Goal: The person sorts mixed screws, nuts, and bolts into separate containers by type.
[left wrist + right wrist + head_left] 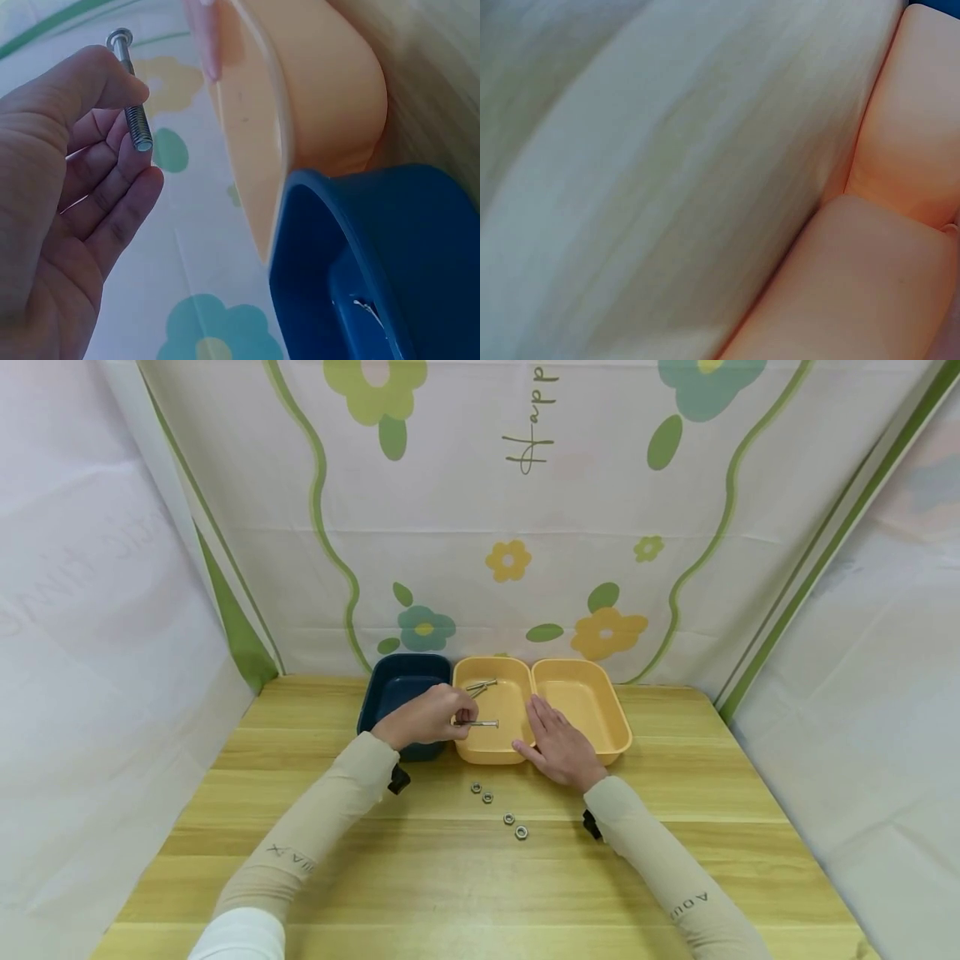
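My left hand (433, 717) pinches a metal bolt (487, 723) between thumb and fingers, over the left side of the middle yellow bin (498, 752). In the left wrist view the bolt (137, 124) shows its round head up and its threaded end towards the camera. More bolts (482, 686) lie in the back of that bin. My right hand (558, 747) lies with straight fingers over the walls where the middle bin meets the right yellow bin (600, 714). The right wrist view leaves most of this hand out.
A dark blue bin (397, 689) adjoins the middle bin on its left. Several hex nuts (509, 818) are scattered on the wooden table (420, 877) in front of the bins. A flower-printed cloth (450, 510) hangs right behind them, with pale cloth walls at both sides.
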Demonstrator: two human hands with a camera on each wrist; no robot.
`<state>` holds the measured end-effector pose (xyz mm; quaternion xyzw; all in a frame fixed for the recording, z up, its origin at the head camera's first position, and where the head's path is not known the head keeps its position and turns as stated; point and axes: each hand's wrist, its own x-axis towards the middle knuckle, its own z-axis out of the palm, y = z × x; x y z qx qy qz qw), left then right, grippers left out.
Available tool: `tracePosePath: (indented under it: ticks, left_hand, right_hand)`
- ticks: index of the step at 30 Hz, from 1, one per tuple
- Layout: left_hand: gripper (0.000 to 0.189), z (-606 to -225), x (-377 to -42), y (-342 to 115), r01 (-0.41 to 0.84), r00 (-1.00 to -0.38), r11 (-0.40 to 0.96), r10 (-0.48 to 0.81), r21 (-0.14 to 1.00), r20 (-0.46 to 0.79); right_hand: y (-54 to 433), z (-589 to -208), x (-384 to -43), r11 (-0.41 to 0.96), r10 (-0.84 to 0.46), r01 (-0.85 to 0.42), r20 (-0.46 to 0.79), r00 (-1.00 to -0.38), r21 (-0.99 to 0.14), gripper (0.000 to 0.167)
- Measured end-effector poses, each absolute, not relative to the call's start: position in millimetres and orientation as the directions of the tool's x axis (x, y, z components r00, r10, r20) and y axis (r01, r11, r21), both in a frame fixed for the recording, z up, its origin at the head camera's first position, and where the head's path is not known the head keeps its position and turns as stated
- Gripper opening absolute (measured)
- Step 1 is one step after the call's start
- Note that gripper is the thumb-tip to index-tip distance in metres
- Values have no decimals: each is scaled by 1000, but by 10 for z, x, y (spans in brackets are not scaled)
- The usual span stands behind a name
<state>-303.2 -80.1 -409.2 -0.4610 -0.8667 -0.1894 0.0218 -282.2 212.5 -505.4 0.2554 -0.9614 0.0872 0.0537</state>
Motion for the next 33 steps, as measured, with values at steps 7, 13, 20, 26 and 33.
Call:
tracePosePath:
  ticks: [7, 13, 20, 26, 33]
  left_hand:
    - [12, -4146, -3192, -741, 778, -618, 549, 755, 306, 217]
    - [12, -4198, -3290, -668, 746, -656, 583, 725, 320, 209]
    - [13, -4302, -3417, -620, 712, -692, 617, 699, 334, 182]
    - [15, -4395, -3490, -622, 676, -723, 645, 674, 356, 154]
    - [12, -4468, -3505, -632, 629, -764, 682, 632, 373, 132]
  right_hand:
    - [2133, -5053, -2823, 856, -481, -497, 137, -866, -140, 86]
    - [2127, -5047, -2812, 854, -484, -503, 147, -862, -134, 86]
    - [2123, -5045, -2810, 855, -483, -502, 149, -863, -132, 85]
    - [2122, -5043, -2808, 857, -484, -501, 149, -862, -120, 86]
    - [2121, -5041, -2818, 860, -481, -496, 134, -867, -120, 87]
